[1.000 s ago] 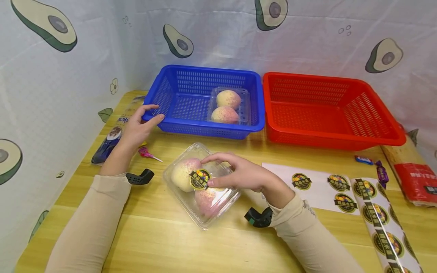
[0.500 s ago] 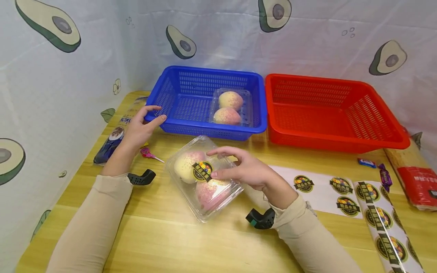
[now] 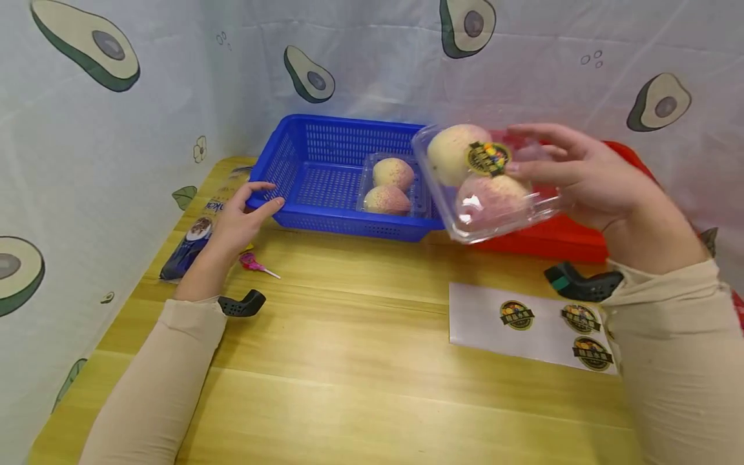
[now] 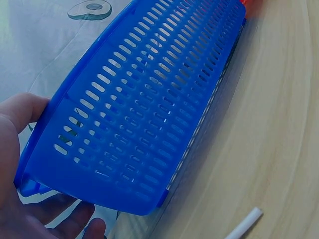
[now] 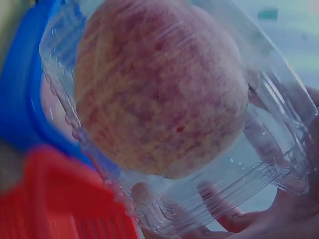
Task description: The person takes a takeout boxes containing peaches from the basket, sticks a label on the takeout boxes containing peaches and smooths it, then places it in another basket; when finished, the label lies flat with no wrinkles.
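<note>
My right hand (image 3: pixel 599 181) grips a clear plastic fruit box (image 3: pixel 445 210) from its right side, thumb over the lid. The box is tilted in the air over the left part of the red basket (image 3: pixel 552 239). Two peaches lie in it, one pale (image 3: pixel 456 152) and one pinker (image 3: pixel 491 200), and a round black label (image 3: pixel 489 159) sits on its lid. In the right wrist view the pink peach (image 5: pixel 159 89) shows through the plastic, with fingers behind it. My left hand (image 3: pixel 232 219) holds the left front corner of the blue basket (image 3: pixel 349 225), thumb and fingers around its rim.
Another clear box (image 3: pixel 367 169) with two peaches stands inside the blue basket. A sheet of labels (image 3: pixel 476 320) lies on the table (image 3: pixel 349 387). A pink lollipop (image 3: pixel 250 261) and a dark blue packet (image 3: pixel 186 252) lie near the left arm.
The right hand has lifted the fruit box off the table and carried it up and right, over the red basket. The left hand stays on the blue basket's corner.
</note>
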The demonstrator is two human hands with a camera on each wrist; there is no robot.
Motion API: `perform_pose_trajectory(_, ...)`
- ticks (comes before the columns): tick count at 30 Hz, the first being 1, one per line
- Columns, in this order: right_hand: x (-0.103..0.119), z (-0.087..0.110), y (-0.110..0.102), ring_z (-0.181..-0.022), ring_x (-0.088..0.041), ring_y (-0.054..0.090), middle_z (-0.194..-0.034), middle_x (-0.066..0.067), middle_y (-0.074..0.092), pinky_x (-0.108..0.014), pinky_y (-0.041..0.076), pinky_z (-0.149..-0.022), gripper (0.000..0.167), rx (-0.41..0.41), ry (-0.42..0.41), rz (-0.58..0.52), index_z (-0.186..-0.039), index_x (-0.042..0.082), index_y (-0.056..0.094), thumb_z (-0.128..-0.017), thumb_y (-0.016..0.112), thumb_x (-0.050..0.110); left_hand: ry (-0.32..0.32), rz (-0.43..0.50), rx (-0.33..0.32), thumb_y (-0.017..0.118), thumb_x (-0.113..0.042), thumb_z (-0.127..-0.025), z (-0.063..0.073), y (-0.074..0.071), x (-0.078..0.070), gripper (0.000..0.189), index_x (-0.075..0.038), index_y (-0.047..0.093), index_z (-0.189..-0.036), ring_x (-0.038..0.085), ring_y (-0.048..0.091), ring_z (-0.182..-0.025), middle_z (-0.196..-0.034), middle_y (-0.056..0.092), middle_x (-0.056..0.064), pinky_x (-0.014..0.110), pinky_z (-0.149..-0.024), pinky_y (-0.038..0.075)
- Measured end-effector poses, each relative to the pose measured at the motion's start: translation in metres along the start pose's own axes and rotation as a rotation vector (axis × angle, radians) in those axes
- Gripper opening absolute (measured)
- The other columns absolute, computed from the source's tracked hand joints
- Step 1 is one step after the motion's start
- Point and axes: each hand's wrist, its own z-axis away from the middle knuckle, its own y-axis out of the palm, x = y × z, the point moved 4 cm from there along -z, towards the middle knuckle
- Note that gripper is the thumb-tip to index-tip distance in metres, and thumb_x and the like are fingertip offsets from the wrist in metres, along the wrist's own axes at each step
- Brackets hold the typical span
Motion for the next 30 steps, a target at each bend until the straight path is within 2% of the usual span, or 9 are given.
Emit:
perform_pose_trajectory(2, 0.004, -0.010, -0.031, -0.073, -0.024, 0.066, -0.116, -0.005, 0.059, -0.038, 0.059, -0.059, 0.050, -0.064, 0.046, 0.006, -0.139, 0.025, 0.059, -0.096, 0.066, -0.001, 0.002, 0.006, 0.003, 0.064, -0.055, -0.094, 0.000, 0.000, 0.000, 0.062, -0.022, 0.048, -0.145, 0.027, 0.045, -0.115, -0.150, 0.041, 0.007, 0.041, -0.090, 0.039)
perform_pose_trajectory(5, 0.005, -0.022, -0.067, -0.073, -0.022, 0.067, -0.119, 0.002, 0.054, -0.038, 0.059, -0.059, 0.054, -0.159, 0.166, 0.070, -0.143, 0.032, 0.054, -0.096, 0.070, 0.010, 0.007, 0.018, 0.004, 0.064, -0.053, -0.095, 0.000, 0.000, 0.000, 0.061, -0.020, 0.048, -0.144, 0.027, 0.045, -0.119, -0.152, 0.039, 0.007, 0.042, -0.094, 0.039)
perform_pose_trajectory(10, -0.009, -0.034, -0.098, -0.081, -0.015, 0.063, -0.128, 0.002, 0.042, -0.038, 0.060, -0.068, 0.074, -0.201, 0.343, 0.318, -0.156, 0.041, 0.033, -0.094, 0.072, 0.035, 0.023, 0.024, 0.000, 0.065, -0.052, -0.095, -0.002, 0.000, 0.000, 0.060, -0.018, 0.049, -0.142, 0.027, 0.045, -0.115, -0.150, 0.041, 0.007, 0.043, -0.093, 0.040)
perform_pose_trajectory(13, -0.022, -0.038, -0.103, -0.087, -0.014, 0.058, -0.131, -0.001, 0.040, -0.035, 0.059, -0.074, 0.087, -0.202, 0.409, 0.410, -0.161, 0.036, 0.022, -0.091, 0.072, 0.046, 0.029, 0.023, 0.001, 0.065, -0.052, -0.095, -0.002, 0.000, 0.000, 0.059, -0.017, 0.050, -0.142, 0.026, 0.045, -0.110, -0.148, 0.042, 0.007, 0.042, -0.089, 0.040)
perform_pose_trajectory(17, -0.037, -0.041, -0.102, -0.107, -0.023, 0.051, -0.136, -0.004, 0.037, -0.037, 0.058, -0.082, 0.097, -0.188, 0.471, 0.404, -0.163, 0.034, 0.016, -0.087, 0.073, 0.055, 0.025, 0.018, 0.004, 0.065, -0.051, -0.095, -0.001, 0.002, 0.001, 0.059, -0.017, 0.051, -0.141, 0.026, 0.044, -0.104, -0.146, 0.043, 0.008, 0.038, -0.082, 0.039)
perform_pose_trajectory(20, -0.047, -0.044, -0.098, -0.121, -0.032, 0.037, -0.145, -0.008, 0.032, -0.039, 0.057, -0.085, 0.100, -0.174, 0.484, 0.407, -0.163, 0.037, 0.012, -0.086, 0.072, 0.059, 0.021, 0.009, 0.000, 0.065, -0.053, -0.095, -0.001, 0.003, 0.001, 0.059, -0.018, 0.051, -0.141, 0.025, 0.043, -0.101, -0.145, 0.043, 0.008, 0.038, -0.080, 0.038)
perform_pose_trajectory(25, -0.064, -0.057, -0.083, -0.120, -0.035, 0.038, -0.162, -0.021, 0.017, -0.035, 0.057, -0.082, 0.090, -0.167, 0.447, 0.467, -0.163, 0.025, 0.016, -0.094, 0.069, 0.047, 0.013, 0.004, 0.000, 0.065, -0.053, -0.095, -0.001, 0.003, 0.003, 0.059, -0.018, 0.051, -0.141, 0.026, 0.042, -0.099, -0.142, 0.044, 0.008, 0.038, -0.078, 0.038)
perform_pose_trajectory(28, -0.070, -0.058, -0.078, -0.117, -0.037, 0.040, -0.162, -0.026, 0.014, -0.038, 0.057, -0.083, 0.085, -0.163, 0.448, 0.512, -0.162, 0.015, 0.015, -0.098, 0.066, 0.038, 0.013, -0.003, -0.004, 0.065, -0.053, -0.095, -0.001, 0.002, 0.004, 0.060, -0.017, 0.051, -0.141, 0.026, 0.042, -0.098, -0.142, 0.044, 0.008, 0.038, -0.077, 0.037)
perform_pose_trajectory(30, -0.072, -0.058, -0.077, -0.118, -0.041, 0.039, -0.160, -0.029, 0.014, -0.044, 0.055, -0.087, 0.085, -0.163, 0.453, 0.523, -0.162, 0.011, 0.012, -0.099, 0.065, 0.033, 0.019, -0.007, -0.008, 0.065, -0.053, -0.095, -0.002, 0.001, 0.004, 0.060, -0.017, 0.051, -0.141, 0.026, 0.042, -0.098, -0.142, 0.044, 0.008, 0.038, -0.077, 0.037)
